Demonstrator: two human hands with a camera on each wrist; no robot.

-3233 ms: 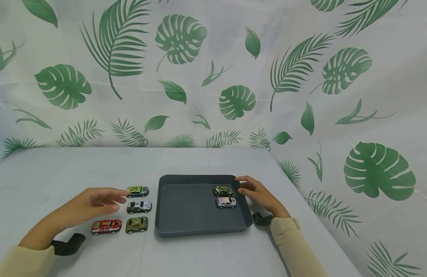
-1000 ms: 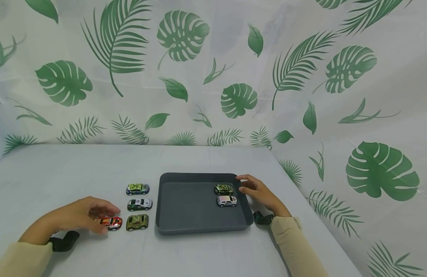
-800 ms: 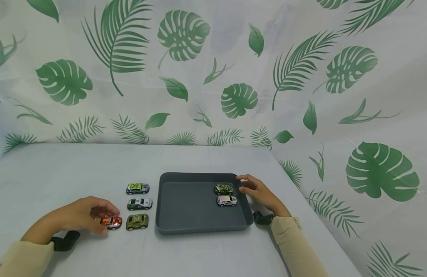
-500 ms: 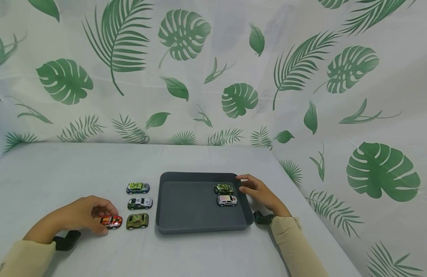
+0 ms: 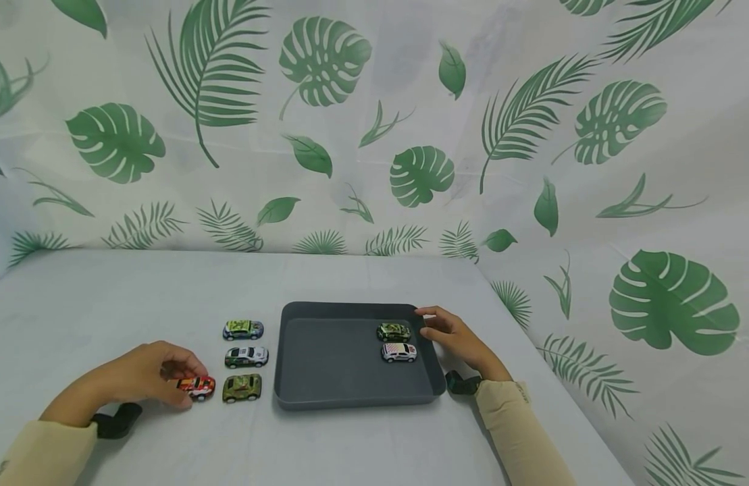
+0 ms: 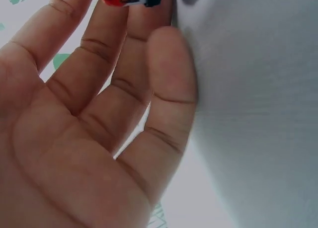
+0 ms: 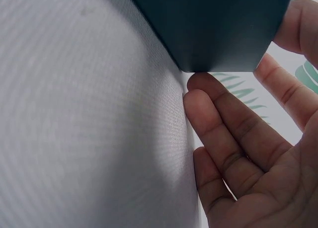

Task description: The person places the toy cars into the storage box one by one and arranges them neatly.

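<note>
Two toy cars (image 5: 398, 351) sit in the gray tray (image 5: 325, 368). Left hand (image 5: 146, 372): thumb and fingers pinch the red car (image 5: 198, 387) on the table (image 5: 186, 445). Right hand (image 5: 459, 342): fingers parted, gripping the tray's right rim.

The tray (image 5: 325, 364) looks like smooth, matt plastic. Left of it, the red car (image 5: 199, 387) looks glossy; the cloth (image 5: 350, 445) under the tray is matt and woven.
</note>
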